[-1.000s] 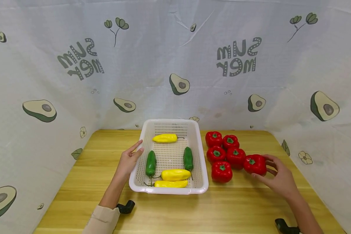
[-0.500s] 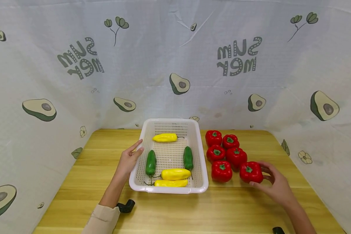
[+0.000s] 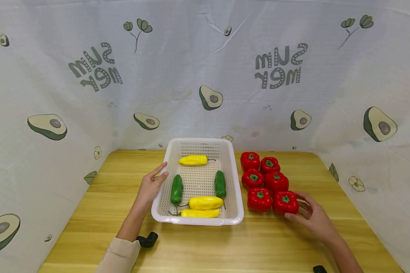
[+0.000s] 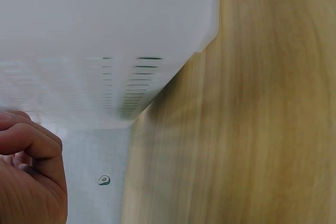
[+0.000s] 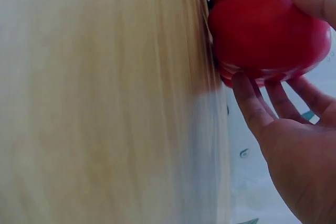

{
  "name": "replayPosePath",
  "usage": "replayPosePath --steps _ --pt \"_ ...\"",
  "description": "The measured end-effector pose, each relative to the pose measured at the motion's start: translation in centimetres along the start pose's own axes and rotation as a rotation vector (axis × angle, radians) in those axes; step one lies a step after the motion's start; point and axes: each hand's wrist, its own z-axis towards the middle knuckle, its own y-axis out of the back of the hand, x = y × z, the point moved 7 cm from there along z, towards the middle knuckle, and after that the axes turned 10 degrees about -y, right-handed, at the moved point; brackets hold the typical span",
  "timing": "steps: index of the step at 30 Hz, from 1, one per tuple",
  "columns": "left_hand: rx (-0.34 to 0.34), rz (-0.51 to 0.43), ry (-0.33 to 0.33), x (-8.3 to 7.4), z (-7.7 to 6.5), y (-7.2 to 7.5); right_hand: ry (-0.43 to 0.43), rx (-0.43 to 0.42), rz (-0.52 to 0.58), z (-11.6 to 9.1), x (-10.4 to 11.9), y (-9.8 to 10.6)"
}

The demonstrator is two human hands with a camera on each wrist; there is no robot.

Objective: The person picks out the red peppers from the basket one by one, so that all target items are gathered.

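On the left side of a white perforated plastic basket (image 3: pixel 201 221), my left hand (image 3: pixel 149 189) grips the rim, thumb on top. Its curled fingers (image 4: pixel 31 140) show against the outer wall in the left wrist view. Inside the basket lie yellow peppers (image 3: pixel 205 203) and two green peppers (image 3: pixel 176 189). My right hand (image 3: pixel 314 217) holds a red bell pepper (image 3: pixel 285 202) from its right side. In the right wrist view the thumb and fingers (image 5: pixel 252 103) span that pepper (image 5: pixel 268 30). It sits at the front right of several other red bell peppers (image 3: pixel 259 199), close beside the nearest.
The wooden table (image 3: pixel 253 246) extends in front of the basket and along both sides. A white cloth (image 3: pixel 177 49) printed with avocados hangs behind and at the sides. Black wrist gear (image 3: pixel 147 240) shows by the left forearm.
My right hand has brought the red bell pepper leftward and toward the front, up beside the front pepper of the group. The left hand and basket stay in place.
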Motion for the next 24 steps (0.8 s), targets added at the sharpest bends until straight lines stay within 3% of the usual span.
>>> replayPosePath --steps 19,24 --pt "-0.004 -0.013 0.002 0.3 0.2 -0.4 -0.087 0.042 -0.056 0.0 0.0 -0.1" --pt "0.014 0.012 -0.001 0.1 0.3 -0.3 -0.014 -0.006 -0.086 -0.1 0.9 1.0"
